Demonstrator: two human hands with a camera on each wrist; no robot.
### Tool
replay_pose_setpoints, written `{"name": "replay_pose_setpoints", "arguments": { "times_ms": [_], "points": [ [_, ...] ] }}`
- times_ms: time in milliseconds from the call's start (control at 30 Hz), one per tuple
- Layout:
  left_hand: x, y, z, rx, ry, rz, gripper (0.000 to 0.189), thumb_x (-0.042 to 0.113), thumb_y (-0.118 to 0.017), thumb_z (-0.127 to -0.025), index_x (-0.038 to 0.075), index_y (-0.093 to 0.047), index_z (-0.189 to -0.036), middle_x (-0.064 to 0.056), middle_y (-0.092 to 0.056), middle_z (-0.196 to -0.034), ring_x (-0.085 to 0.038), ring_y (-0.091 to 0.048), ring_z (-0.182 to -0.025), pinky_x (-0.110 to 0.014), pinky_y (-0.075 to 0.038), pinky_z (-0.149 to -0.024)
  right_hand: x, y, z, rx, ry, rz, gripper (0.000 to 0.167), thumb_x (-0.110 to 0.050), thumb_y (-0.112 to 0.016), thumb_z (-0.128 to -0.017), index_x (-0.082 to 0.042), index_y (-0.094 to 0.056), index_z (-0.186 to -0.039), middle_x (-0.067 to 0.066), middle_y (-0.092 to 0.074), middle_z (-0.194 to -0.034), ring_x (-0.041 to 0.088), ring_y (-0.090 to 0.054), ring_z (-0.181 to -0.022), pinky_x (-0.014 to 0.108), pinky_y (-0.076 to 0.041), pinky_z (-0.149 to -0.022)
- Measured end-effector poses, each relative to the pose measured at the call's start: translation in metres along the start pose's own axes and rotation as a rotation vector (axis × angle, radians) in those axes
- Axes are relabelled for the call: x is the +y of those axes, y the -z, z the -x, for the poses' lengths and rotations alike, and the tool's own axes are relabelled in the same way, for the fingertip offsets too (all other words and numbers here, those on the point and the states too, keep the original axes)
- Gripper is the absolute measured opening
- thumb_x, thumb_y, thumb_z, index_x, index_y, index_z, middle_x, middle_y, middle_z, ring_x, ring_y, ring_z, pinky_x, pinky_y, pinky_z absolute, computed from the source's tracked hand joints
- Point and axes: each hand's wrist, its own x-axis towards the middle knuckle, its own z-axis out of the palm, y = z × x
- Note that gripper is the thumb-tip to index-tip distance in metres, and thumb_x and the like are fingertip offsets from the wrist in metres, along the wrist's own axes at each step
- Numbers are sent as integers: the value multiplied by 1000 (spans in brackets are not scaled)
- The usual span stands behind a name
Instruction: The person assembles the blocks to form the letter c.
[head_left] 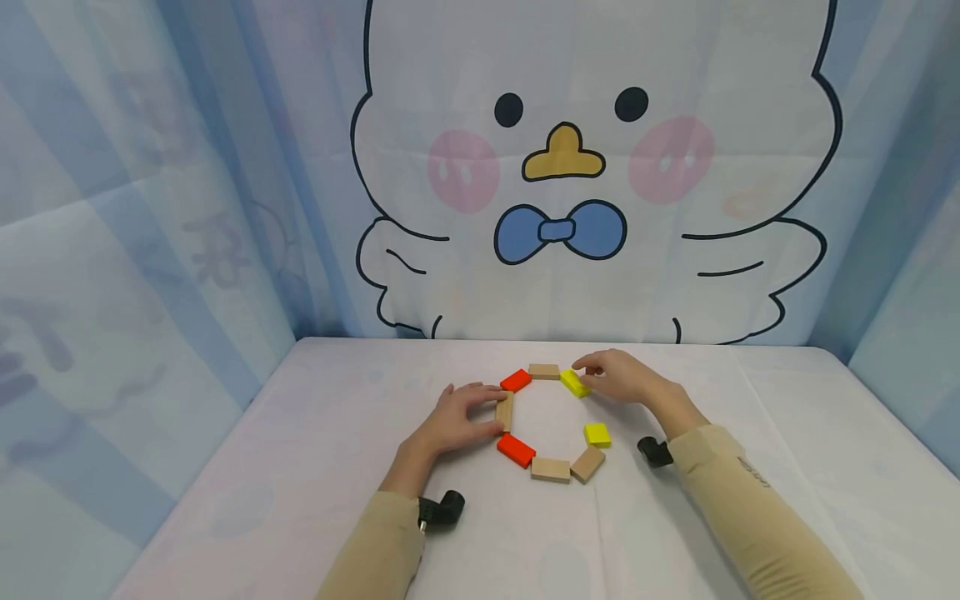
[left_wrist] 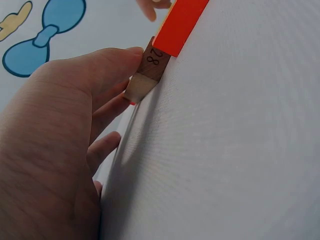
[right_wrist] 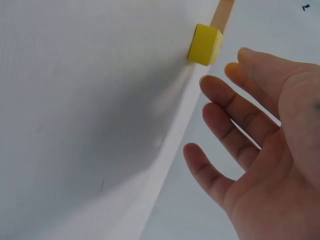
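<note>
Several wooden blocks form a ring with a gap at its right side in the head view. At the ring's left, my left hand (head_left: pixel 453 419) pinches a plain wooden block (head_left: pixel 507 410) between thumb and fingers; its end bears dark digits in the left wrist view. Red blocks, one farther (head_left: pixel 516 381) and one nearer (head_left: pixel 516 451), adjoin it. My right hand (head_left: pixel 618 377) hovers by the upper yellow block (head_left: pixel 573 383), fingers loosely bent and apart. In the right wrist view, nothing is between those fingers, and the yellow block (right_wrist: pixel 204 45) lies just beyond the fingertips.
A plain block (head_left: pixel 544 372) forms the ring's far side. Another yellow block (head_left: pixel 597 435) lies at the right, close to a slanted plain block (head_left: pixel 588 464) and a near plain block (head_left: pixel 551 470). The white table (head_left: pixel 300 533) meets a printed curtain (head_left: pixel 562 292) behind.
</note>
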Motion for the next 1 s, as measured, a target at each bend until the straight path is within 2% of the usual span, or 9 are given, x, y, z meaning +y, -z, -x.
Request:
{"name": "replay_pose_setpoints", "arguments": {
  "times_ms": [200,533,767,1000],
  "points": [
    [-1,0,-1,-5,-2,-11,51,37,-70,-91,20,-63,-139,-5,-55,-146,-28,-39,-142,-63,-8,-118,6,4,6,39,33,14,35,-13,-62,-101,0,-63,-132,9,-66,-111,27,-57,-99,47,-51,-92],
    [-9,-1,-3,2,1,-16,52,38,-70,-91,22,-62,-140,-2,-55,-146,-24,-41,-141,-62,-8,-118,9,7,17,85,62,-7,36,-14,-62,-100,2,-62,-133,8,-66,-105,30,-57,-101,50,-50,-92],
    [-8,-3,-1,16,50,16,59,42,-71,-90,21,-57,-144,-1,-52,-148,-23,-41,-141,-59,-7,-119,15,1,27,122,73,0,39,-15,-65,-98,2,-61,-133,5,-66,-100,35,-58,-102,52,-49,-90],
    [-5,-1,2,44,95,54,64,40,-73,-90,20,-53,-148,-3,-49,-152,-24,-40,-142,-56,-11,-120,12,0,35,158,81,2,43,-17,-66,-98,1,-59,-136,7,-64,-105,34,-57,-103,52,-49,-89]
  ]
}}
